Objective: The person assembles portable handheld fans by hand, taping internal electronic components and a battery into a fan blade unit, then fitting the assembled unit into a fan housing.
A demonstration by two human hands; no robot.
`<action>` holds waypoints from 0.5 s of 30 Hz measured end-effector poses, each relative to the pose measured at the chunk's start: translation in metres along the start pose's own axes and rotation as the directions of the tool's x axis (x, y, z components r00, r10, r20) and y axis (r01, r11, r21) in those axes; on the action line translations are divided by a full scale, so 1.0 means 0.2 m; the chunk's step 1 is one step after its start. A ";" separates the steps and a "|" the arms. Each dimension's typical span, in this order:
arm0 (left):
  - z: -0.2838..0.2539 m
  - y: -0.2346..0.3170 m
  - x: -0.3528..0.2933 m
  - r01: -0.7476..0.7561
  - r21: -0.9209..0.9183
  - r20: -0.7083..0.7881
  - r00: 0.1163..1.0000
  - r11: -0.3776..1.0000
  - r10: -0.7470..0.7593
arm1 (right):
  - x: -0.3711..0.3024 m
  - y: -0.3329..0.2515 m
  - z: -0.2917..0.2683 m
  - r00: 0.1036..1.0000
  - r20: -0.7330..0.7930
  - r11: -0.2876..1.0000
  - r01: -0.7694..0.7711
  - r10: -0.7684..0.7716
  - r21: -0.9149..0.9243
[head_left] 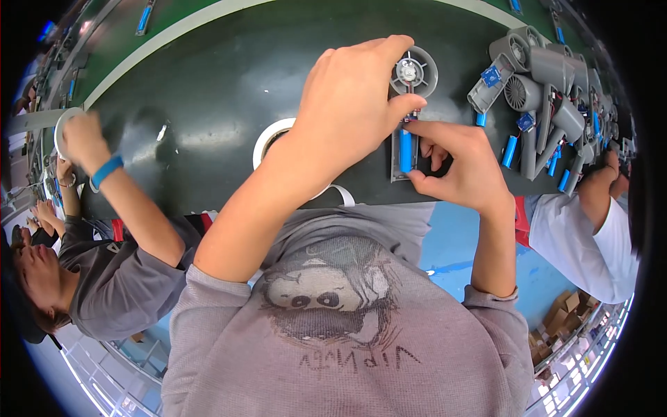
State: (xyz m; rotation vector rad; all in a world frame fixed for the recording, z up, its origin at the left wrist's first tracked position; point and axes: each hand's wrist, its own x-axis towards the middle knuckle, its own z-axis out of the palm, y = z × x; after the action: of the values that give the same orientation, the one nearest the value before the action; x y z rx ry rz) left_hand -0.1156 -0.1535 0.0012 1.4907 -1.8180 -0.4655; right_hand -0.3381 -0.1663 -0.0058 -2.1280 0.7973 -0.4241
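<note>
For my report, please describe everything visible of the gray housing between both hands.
The gray housing looks plastic. A round, spoked ring with a pale hub forms its far end; an open, straight handle points toward the person. A blue cylinder lies lengthwise in it. The left hand covers the ring's left edge, its thumb below the ring; the right hand has thumb and index finger near the cylinder's ends. Contact with the dark tabletop cannot be judged.

Bright, even lt; soft glare on dark tabletop (215,97); strip lts (614,345) low R; fisheye bend, blk corners.
</note>
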 end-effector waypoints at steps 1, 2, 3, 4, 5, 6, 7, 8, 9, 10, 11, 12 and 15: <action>0.00 0.00 0.00 -0.013 0.007 -0.009 1.000 1.000 0.013 | 0.00 0.00 0.00 1.000 0.003 1.000 -0.001 0.001 -0.002; -0.01 0.00 0.00 -0.012 0.004 -0.011 1.000 1.000 0.012 | 0.01 -0.01 0.00 1.000 0.016 0.999 0.006 -0.006 -0.034; -0.01 0.00 0.00 -0.006 0.008 -0.005 1.000 1.000 0.006 | 0.02 -0.01 -0.01 1.000 0.028 0.998 0.016 -0.014 -0.066; -0.02 0.00 0.00 -0.003 0.010 0.002 1.000 1.000 0.003 | 0.01 -0.02 -0.02 1.000 0.028 0.997 0.015 -0.013 -0.072; -0.02 0.00 0.00 -0.008 0.008 -0.002 1.000 1.000 0.008 | 0.01 -0.03 -0.02 0.998 0.044 0.999 -0.035 0.037 -0.041; -0.02 0.00 0.00 -0.011 0.006 -0.001 1.000 1.000 0.011 | 0.01 -0.04 -0.03 0.995 0.061 0.996 -0.084 0.084 -0.011; -0.02 0.01 0.00 -0.022 0.003 -0.004 1.000 1.000 0.022 | -0.01 -0.06 -0.04 0.995 0.053 0.997 -0.079 0.080 -0.024; -0.03 0.01 0.01 -0.042 0.011 -0.026 0.999 0.999 0.042 | -0.02 -0.05 -0.03 0.998 0.004 0.998 -0.055 0.055 0.009; -0.03 0.02 -0.01 -0.015 -0.002 -0.009 1.000 1.000 0.015 | -0.04 -0.05 -0.02 0.999 -0.046 0.999 -0.025 0.027 0.040; -0.04 0.01 -0.01 0.003 -0.009 0.003 1.000 1.000 -0.003 | -0.05 -0.04 0.01 0.987 -0.162 0.999 -0.001 0.007 0.039; -0.02 0.00 -0.01 -0.022 -0.010 -0.015 1.000 1.000 0.022 | -0.08 -0.02 0.05 0.961 -0.278 1.000 -0.006 0.011 0.017; -0.02 -0.01 -0.02 -0.033 -0.014 -0.035 0.999 0.999 0.032 | -0.10 -0.03 0.10 0.922 -0.387 1.000 -0.006 0.009 0.008; -0.08 0.06 0.00 -0.010 -0.057 -0.025 1.000 0.998 0.009 | -0.08 -0.11 0.15 0.897 -0.299 0.920 -0.229 0.327 0.317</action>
State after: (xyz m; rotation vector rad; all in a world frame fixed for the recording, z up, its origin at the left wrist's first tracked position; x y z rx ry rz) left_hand -0.1124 -0.1487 0.0198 1.4429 -1.7773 -0.4881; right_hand -0.3252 -0.1282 -0.0073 -1.6668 1.1583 -0.7231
